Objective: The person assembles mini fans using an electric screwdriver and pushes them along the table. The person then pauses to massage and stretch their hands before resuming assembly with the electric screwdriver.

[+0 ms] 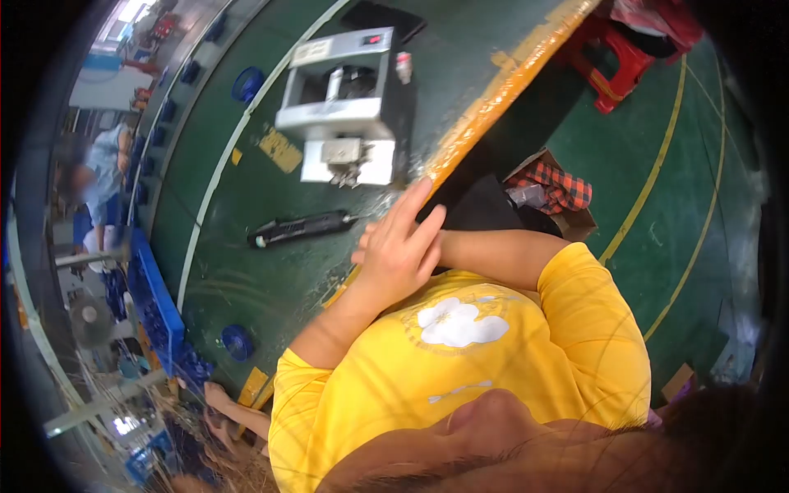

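My left hand [399, 251] lies across my right hand near the orange-taped table edge, fingers stretched out and apart, holding nothing. Mostly hidden beneath it is my right hand [363, 245]; only a few fingertips stick out on its left side, apart, with nothing visible in them. A black electric screwdriver [300, 228] lies on the green table surface just left of both hands, its tip towards them. Above it stands a silver-grey machine [333, 115] with a red switch and a small metal block [343, 152] on its front plate. Neither hand touches these.
The taped table edge [485, 107] runs diagonally. A red stool [612, 74] and an open box [575, 222] with checked cloth are at right. Blue round parts [237, 342] and a blue tray [156, 300] lie left. Another person [103, 168] is far left; someone's hand [218, 397] shows lower left.
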A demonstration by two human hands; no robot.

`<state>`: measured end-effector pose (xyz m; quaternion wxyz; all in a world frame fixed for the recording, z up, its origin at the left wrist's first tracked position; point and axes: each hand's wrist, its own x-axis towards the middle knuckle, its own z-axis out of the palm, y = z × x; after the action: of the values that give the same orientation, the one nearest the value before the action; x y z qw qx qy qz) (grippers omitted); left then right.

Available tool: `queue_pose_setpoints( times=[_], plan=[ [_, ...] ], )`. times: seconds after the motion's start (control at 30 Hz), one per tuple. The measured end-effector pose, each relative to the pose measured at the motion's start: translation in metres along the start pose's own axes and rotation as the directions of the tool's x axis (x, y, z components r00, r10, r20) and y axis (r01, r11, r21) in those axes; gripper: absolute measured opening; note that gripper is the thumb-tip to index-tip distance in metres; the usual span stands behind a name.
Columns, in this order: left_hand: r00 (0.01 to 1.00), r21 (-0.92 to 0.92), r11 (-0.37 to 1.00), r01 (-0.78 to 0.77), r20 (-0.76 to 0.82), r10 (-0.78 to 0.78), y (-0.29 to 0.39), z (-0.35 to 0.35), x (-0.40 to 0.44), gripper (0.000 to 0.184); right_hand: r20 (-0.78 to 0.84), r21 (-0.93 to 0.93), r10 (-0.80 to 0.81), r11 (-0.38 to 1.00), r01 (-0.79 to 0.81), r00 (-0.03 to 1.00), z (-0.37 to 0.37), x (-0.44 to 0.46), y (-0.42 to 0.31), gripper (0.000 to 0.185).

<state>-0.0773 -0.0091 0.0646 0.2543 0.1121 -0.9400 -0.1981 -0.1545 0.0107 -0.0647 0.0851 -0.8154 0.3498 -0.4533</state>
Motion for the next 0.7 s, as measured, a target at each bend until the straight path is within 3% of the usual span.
queue_pose_setpoints(
  times=[0.13, 0.17, 0.2, 0.23, 0.33, 0.4, 0.47, 0.53, 0.57, 0.7],
  plan=[
    [0.982, 0.164, 0.986, 0.028, 0.178, -0.058, -0.008, 0.049, 0.068, 0.049, -0.057, 0.113, -0.074, 0.99, 0.08, 0.996, -0.034, -0.034, -0.007, 0.019],
    [0.972, 0.224, 0.973, 0.046, 0.217, -0.096, -0.013, 0.061, 0.08, 0.053, -0.125, 0.053, -0.072, 0.995, 0.079, 0.99, -0.034, -0.058, 0.004, 0.019],
    [0.968, 0.267, 0.963, 0.026, 0.236, -0.092, -0.022, 0.074, 0.089, 0.06, -0.057, 0.109, 0.103, 0.989, -0.096, 0.993, -0.046, -0.084, 0.006, 0.014],
    [0.96, 0.327, 0.945, 0.03, 0.253, -0.118, -0.027, 0.084, 0.098, 0.064, -0.126, 0.102, 0.257, 0.964, -0.245, 0.958, -0.057, -0.106, 0.015, 0.012],
    [0.936, 0.452, 0.89, 0.059, 0.284, -0.206, -0.044, 0.106, 0.117, 0.074, -0.342, 0.072, 0.64, 0.748, -0.66, 0.688, -0.084, -0.159, 0.055, 0.01],
    [0.929, 0.485, 0.871, 0.073, 0.284, -0.236, -0.043, 0.11, 0.124, 0.072, -0.465, 0.127, 0.728, 0.618, -0.775, 0.504, -0.09, -0.19, 0.095, 0.01],
    [0.927, 0.474, 0.878, 0.067, 0.296, -0.23, -0.047, 0.115, 0.124, 0.071, -0.466, 0.197, 0.835, 0.42, -0.886, 0.292, -0.088, -0.211, 0.132, 0.012],
    [0.914, 0.478, 0.874, 0.085, 0.311, -0.259, -0.045, 0.113, 0.127, 0.071, -0.53, 0.109, 0.818, 0.325, -0.939, 0.222, -0.081, -0.222, 0.169, 0.015],
    [0.914, 0.475, 0.876, 0.085, 0.313, -0.259, -0.045, 0.113, 0.129, 0.072, -0.467, 0.183, 0.877, 0.217, -0.959, 0.109, -0.077, -0.223, 0.187, 0.018],
    [0.909, 0.463, 0.881, 0.093, 0.322, -0.266, -0.047, 0.114, 0.13, 0.074, -0.514, 0.07, 0.855, 0.117, -0.991, 0.065, -0.069, -0.22, 0.257, 0.035]
  ],
)
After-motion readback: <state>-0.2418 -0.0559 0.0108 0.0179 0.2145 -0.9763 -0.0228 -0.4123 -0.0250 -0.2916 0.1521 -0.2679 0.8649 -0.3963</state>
